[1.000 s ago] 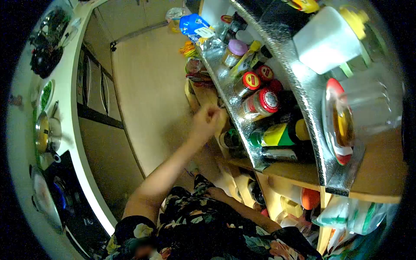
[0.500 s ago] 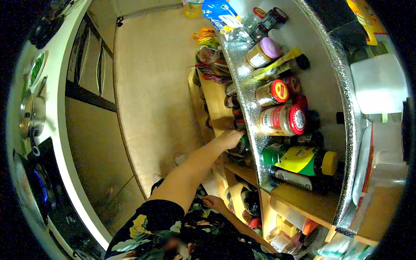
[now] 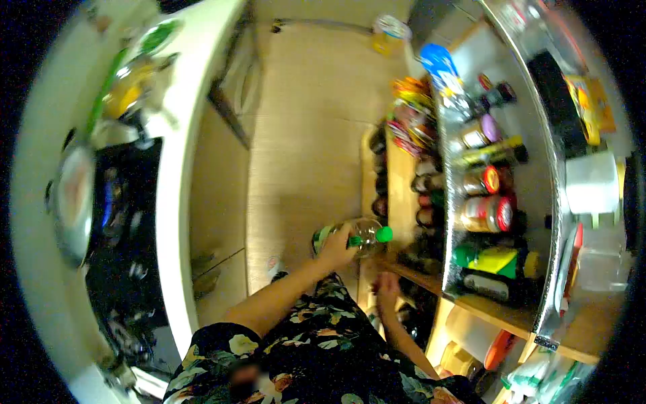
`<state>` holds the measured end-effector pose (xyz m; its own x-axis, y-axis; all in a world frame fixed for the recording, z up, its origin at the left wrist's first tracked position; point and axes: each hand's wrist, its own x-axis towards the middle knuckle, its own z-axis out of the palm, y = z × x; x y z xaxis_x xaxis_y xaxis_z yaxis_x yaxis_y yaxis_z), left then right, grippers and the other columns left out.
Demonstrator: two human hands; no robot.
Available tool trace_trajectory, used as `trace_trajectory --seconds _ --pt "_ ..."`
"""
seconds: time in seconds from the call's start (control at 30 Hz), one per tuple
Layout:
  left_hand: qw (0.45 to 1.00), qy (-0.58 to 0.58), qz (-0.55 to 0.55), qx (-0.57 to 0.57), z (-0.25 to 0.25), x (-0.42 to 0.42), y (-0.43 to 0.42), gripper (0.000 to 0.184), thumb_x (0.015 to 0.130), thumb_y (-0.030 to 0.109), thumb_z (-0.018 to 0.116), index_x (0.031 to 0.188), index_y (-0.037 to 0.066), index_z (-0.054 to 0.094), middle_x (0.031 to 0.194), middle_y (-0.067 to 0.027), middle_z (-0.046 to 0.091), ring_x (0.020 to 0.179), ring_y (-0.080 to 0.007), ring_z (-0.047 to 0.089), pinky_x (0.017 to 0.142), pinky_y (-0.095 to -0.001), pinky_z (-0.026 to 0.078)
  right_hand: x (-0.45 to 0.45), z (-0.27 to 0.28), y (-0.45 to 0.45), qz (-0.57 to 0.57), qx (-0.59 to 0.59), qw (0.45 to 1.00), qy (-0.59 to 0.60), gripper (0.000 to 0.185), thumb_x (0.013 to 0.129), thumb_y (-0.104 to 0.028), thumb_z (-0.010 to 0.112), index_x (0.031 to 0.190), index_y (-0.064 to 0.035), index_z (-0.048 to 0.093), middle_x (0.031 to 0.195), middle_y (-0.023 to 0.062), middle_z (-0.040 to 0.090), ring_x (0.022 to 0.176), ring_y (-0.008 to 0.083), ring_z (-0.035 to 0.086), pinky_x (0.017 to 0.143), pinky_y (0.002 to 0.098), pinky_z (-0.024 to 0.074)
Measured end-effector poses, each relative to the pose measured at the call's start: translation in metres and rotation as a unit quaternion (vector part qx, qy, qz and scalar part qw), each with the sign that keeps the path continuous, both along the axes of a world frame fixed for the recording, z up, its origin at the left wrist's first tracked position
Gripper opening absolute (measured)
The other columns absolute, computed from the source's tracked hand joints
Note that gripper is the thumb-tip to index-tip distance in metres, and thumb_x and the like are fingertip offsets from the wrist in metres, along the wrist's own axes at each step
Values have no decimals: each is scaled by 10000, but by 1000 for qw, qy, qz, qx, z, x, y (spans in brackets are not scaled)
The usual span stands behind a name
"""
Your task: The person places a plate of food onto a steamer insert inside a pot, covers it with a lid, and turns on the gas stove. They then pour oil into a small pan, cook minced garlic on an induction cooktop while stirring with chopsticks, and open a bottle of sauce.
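Observation:
My left hand (image 3: 336,248) is closed around the green handle of a large clear bottle (image 3: 367,232) with a green cap (image 3: 384,234). The bottle lies tilted over the floor, beside the wooden shelf (image 3: 402,182), and some pale liquid seems to be inside. My right hand (image 3: 385,288) hovers in front of the lower shelf edge, apart from the bottle. Motion blur smears its fingers, and nothing can be made out in them.
On the right, the foil-lined upper shelf (image 3: 494,306) carries jars, a green-and-yellow bottle (image 3: 494,261) and a blue packet (image 3: 441,67). Dark bottles fill the shelf below. At left, a pan (image 3: 74,195) sits by a lit burner (image 3: 108,202) on the black stove (image 3: 128,269).
My left hand has drawn the bottle out from the lower shelf, over the floor. My right hand has moved toward the shelf. The view has turned, showing more of the stove.

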<state>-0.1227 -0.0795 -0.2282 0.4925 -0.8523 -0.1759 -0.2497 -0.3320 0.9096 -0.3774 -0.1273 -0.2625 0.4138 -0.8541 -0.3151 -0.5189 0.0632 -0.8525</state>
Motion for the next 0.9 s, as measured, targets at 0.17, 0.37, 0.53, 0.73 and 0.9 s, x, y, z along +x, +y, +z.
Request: trace_trajectory --seconds 0.17,0.37,0.53,0.73,0.9 --pt "995 -81 60 8 45 20 112 365 789 233 645 1083 65 510 789 -246 644 762 -437 631 689 -524 481 102 116 -26 235 -218 943 -91 581 959 -457 511 1353 -31 477 1186 180 611 977 289 612 855 414 501" --pt "994 48 91 26 119 26 207 435 804 184 628 1200 58 502 926 -210 642 870 -426 632 747 -500 515 214 164 -4 632 -299 703 -129 459 759 -315 728 1149 -99 620 1039 157 591 924 359 565 817 447 444" --pt "968 68 209 -123 139 -9 262 312 828 107 600 1112 46 488 963 -104 581 905 -191 545 743 -374 454 288 206 50 771 -286 513 -245 296 736 -255 710 1004 -149 641 904 121 621 901 348 576 820 440 415" --pt "861 -107 472 -154 148 -99 314 269 923 185 631 1139 57 533 957 -63 597 883 -134 547 762 -325 452 301 264 152 779 -382 303 -393 175 765 -231 682 905 -133 645 769 78 637 685 287 622 662 432 465" --pt "690 -140 677 -217 159 -159 326 273 950 178 594 1185 42 569 1005 -114 607 919 -197 597 819 -316 476 273 322 266 850 -206 199 -443 257 805 -338 698 852 -99 618 644 63 534 534 226 558 469 347 419"
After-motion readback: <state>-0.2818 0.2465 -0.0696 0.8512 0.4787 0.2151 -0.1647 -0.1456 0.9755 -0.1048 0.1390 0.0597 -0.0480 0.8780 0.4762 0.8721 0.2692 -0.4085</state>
